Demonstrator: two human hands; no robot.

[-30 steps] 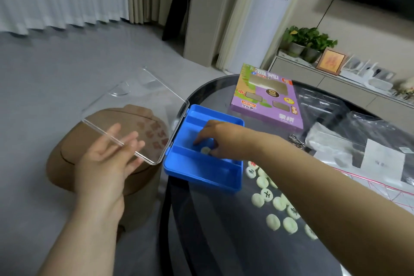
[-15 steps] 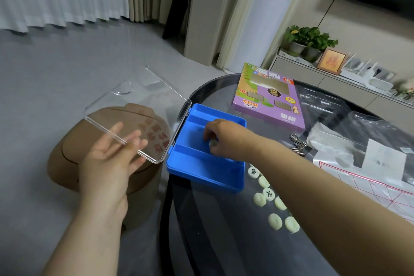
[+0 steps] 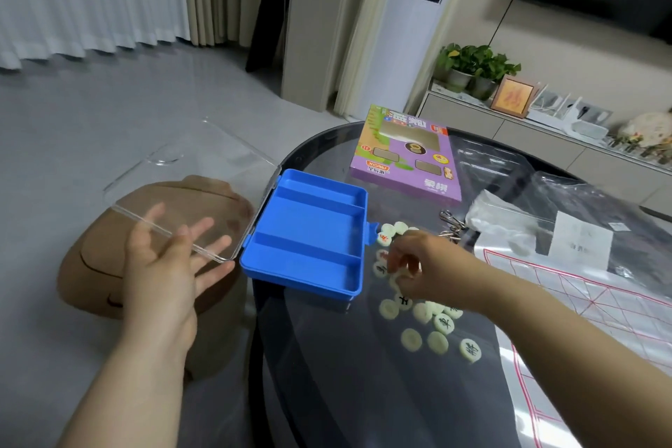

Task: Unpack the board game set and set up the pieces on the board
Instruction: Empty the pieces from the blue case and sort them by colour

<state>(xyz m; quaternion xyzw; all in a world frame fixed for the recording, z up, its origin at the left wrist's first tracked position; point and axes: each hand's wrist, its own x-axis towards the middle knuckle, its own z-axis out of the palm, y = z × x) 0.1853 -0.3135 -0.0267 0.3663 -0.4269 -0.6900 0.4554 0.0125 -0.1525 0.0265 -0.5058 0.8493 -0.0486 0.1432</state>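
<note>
The blue plastic case (image 3: 309, 229) lies open at the left edge of the dark glass table (image 3: 327, 393), and its three compartments are empty. Its clear lid (image 3: 203, 171) hangs out past the table edge. My left hand (image 3: 163, 265) is flat under the lid's front corner, fingers straight. Several pale round game pieces (image 3: 445, 324) with red or black characters lie scattered to the right of the case. My right hand (image 3: 425, 265) hovers over them, its curled fingers pinching one piece. The clear board sheet (image 3: 582, 302) with red grid lines lies at the right.
A purple game box (image 3: 407, 156) lies behind the case. Plastic bags (image 3: 509, 222), a white paper slip (image 3: 578, 244) and metal clips (image 3: 451, 222) sit behind the board sheet. A brown round stool (image 3: 94, 265) stands on the floor below the lid.
My right hand has come out of the blue case and moved right, over the pieces on the table. The case is now empty. My left hand stays under the lid.
</note>
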